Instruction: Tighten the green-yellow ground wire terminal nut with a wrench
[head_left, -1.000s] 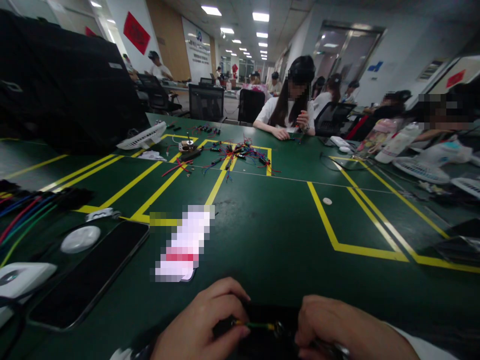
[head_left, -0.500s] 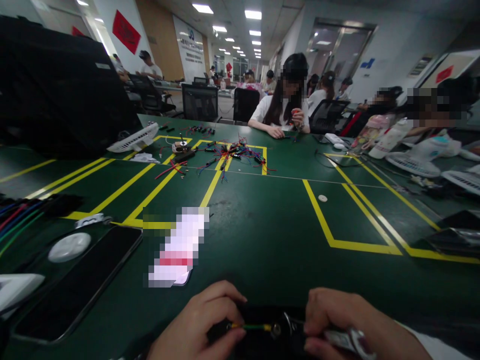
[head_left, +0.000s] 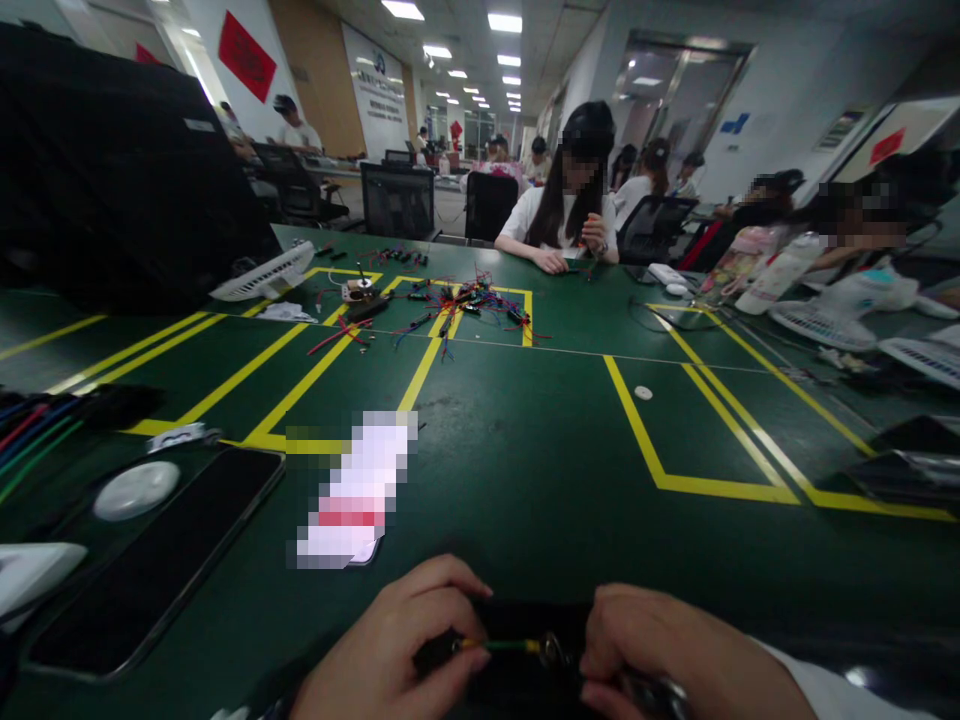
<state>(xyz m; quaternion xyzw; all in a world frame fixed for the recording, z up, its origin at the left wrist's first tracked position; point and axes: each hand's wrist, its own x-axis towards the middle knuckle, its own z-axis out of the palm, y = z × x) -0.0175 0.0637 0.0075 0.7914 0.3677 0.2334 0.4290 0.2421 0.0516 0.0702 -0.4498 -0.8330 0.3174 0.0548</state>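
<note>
Near the bottom edge, my left hand (head_left: 405,640) pinches one end of a short green-and-yellow wire (head_left: 514,647) between thumb and fingers. The wire runs level to the right and meets a small round metal fitting (head_left: 550,650). Close beside that fitting is my right hand (head_left: 664,640), its fingers curled around a shiny metal tool (head_left: 652,692) whose kind I cannot make out. Both hands are over a black object (head_left: 517,690), dark and cut off by the frame.
A dark phone (head_left: 161,560), a lit phone (head_left: 356,490) and a white disc (head_left: 137,490) lie to the left. Loose wires (head_left: 469,302) are heaped farther back, before a co-worker (head_left: 562,215). White fans (head_left: 821,325) and bottles stand at the right. Yellow tape (head_left: 727,489) marks the green table.
My right hand has shifted left, nearer the metal fitting, and the metal tool has turned and shows less. My left hand keeps its pinch on the wire.
</note>
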